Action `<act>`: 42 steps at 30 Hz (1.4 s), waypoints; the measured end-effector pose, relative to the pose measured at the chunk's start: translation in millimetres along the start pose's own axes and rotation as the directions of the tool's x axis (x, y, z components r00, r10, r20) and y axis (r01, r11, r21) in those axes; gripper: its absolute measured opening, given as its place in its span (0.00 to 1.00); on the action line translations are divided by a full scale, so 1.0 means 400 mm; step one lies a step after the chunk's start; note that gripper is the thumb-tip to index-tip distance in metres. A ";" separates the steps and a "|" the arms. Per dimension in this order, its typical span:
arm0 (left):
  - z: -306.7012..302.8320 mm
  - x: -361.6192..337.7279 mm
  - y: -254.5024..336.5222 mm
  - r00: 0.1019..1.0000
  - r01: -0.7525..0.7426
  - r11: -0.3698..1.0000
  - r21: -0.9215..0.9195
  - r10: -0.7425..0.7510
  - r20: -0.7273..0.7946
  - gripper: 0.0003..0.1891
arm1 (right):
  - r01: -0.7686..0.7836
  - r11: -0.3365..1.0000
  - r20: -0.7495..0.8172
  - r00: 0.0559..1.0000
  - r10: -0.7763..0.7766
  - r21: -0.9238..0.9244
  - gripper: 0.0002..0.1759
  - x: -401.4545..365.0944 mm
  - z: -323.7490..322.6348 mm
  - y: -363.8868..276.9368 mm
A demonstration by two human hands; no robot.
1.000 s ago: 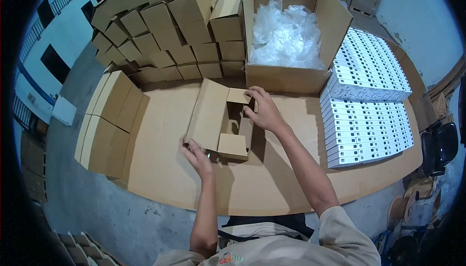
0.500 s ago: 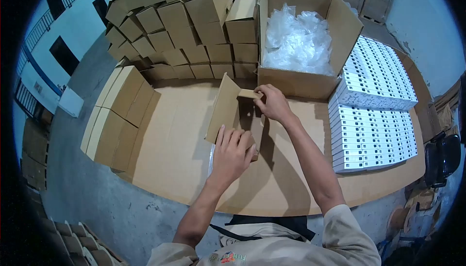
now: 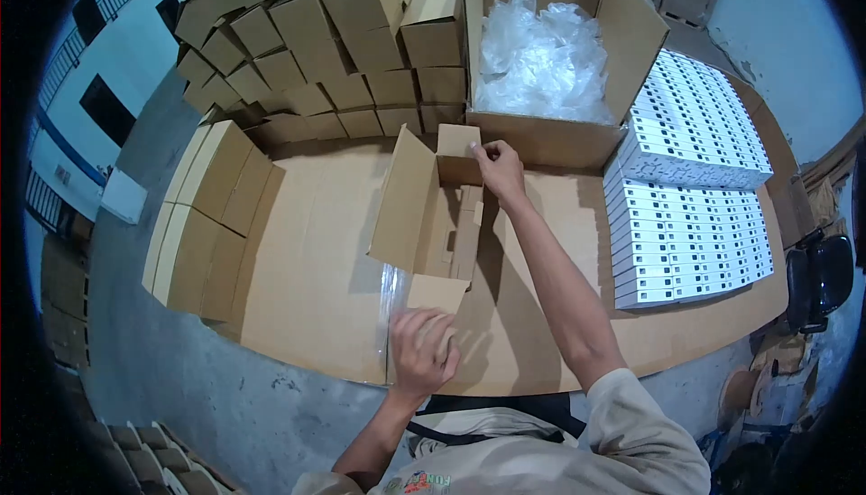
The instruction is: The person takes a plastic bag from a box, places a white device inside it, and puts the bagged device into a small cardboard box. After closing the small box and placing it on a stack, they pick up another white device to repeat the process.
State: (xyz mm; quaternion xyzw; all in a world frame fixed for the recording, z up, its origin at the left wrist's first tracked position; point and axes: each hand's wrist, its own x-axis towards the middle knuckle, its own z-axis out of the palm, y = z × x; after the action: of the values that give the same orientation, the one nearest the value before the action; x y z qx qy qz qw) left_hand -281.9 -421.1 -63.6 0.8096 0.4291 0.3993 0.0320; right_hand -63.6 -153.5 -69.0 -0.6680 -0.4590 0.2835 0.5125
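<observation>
A long brown cardboard box point(image 3: 433, 215) stands open on the cardboard-covered table point(image 3: 316, 224), its large side flap leaning out to the left and its end flaps spread. Inside it on the right runs a folded cardboard strip with a small cutout. My right hand point(image 3: 499, 170) pinches the edge of the far end flap point(image 3: 460, 141). Close to the near end flap point(image 3: 437, 293), my left hand point(image 3: 422, 349) has its fingers curled; whether it touches the flap or holds anything is hidden.
Closed brown boxes point(image 3: 216, 179) stand at the left, with many more stacked behind. A large carton point(image 3: 550, 138) of clear plastic bags point(image 3: 541, 62) sits at the back. White boxes point(image 3: 690, 224) are stacked in rows on the right.
The box's far and near end flaps have opened outward, showing its inside. My left hand has moved down toward me, off the side flap. My right hand has shifted slightly away at the far end.
</observation>
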 end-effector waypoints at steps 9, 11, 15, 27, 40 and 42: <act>0.153 0.011 -0.018 0.749 0.592 0.676 -0.439 -0.663 -0.010 0.63 | 0.244 0.907 0.332 0.935 -0.126 -0.344 0.28 -0.240 -0.133 -0.099; 0.217 0.006 -0.032 0.795 0.494 0.779 -0.385 -0.585 -0.163 0.55 | 0.243 0.918 0.352 0.928 -0.125 -0.313 0.25 -0.245 -0.132 -0.100; 0.309 -0.019 -0.106 0.750 0.647 0.734 -0.206 -0.662 0.001 0.46 | 0.258 0.950 0.268 0.941 -0.206 -0.177 0.20 -0.233 -0.099 -0.045; 0.350 0.064 -0.132 0.785 0.517 0.817 -0.255 -0.572 -0.240 0.38 | -0.014 0.996 0.212 0.977 0.033 -0.090 0.22 -0.321 -0.186 0.051; 0.337 0.144 -0.146 0.675 0.550 0.539 -0.638 -0.737 -0.041 0.47 | -0.093 0.991 0.175 0.978 0.110 -0.101 0.20 -0.413 -0.259 0.133; 0.320 0.159 -0.119 0.676 0.497 0.506 -0.705 -0.735 -0.051 0.52 | -0.084 0.990 0.177 0.979 0.104 -0.112 0.20 -0.412 -0.257 0.133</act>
State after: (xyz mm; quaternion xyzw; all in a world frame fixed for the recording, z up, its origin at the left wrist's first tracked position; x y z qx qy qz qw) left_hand -207.4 -308.3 -130.0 0.4518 0.5277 0.6155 0.3723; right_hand -27.9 -349.2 -102.0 -0.6861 -0.4861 0.3431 0.4187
